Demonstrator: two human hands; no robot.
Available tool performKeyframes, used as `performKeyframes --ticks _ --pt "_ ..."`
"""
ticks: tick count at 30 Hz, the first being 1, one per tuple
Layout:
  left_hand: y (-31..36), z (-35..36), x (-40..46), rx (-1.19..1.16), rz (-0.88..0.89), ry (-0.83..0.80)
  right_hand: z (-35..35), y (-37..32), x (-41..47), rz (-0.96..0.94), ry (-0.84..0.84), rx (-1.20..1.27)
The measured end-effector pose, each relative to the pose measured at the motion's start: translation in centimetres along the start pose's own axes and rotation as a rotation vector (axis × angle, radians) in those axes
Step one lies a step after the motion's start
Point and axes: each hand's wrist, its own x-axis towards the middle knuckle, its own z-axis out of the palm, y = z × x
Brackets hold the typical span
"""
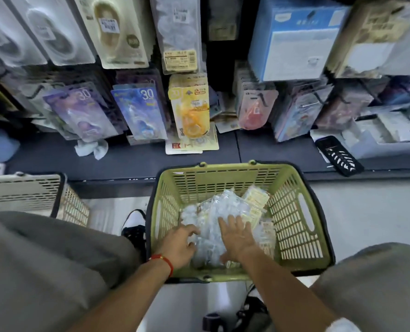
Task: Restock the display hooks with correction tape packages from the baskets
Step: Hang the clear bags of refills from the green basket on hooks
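A green plastic basket (295,212) stands on the floor between my knees and holds a heap of clear-wrapped correction tape packages (211,209). Both hands are down inside it. My left hand (179,245), with a red band at the wrist, has its fingers curled into the left side of the heap. My right hand (237,238) lies flat on top of the packages, fingers spread. Above, hooks carry hanging packages: purple (81,113), blue (140,111), yellow (190,109) and pink (255,109).
A second, beige basket (31,195) stands at the left. A dark shelf ledge (127,161) holds a crumpled white cloth (92,148), loose cards (192,144) and a black phone (339,155). My knees frame the green basket; a shoe (134,226) shows beside it.
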Motion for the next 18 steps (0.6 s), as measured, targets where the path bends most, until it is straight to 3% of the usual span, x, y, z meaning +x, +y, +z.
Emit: performKeyframes --ticks 4,9,14,18 --pt "0.1 0.1 -0.1 -0.151 -0.066 0.054 -0.3 0.8 0.2 0.047 0.098 -0.026" --pt "0.2 0.1 0.1 -0.311 -0.146 0.113 0.1 0.4 0.2 -0.087 0.089 0.065" --pt "0.2 0.5 0.4 -0.507 -0.214 0.241 -0.9 2.6 -0.6 -0.067 0.054 0.536" --pt "1.9 0.2 0.0 -0.649 -0.262 0.389 -4.1 5.5 -2.5 0.031 0.109 1.172"
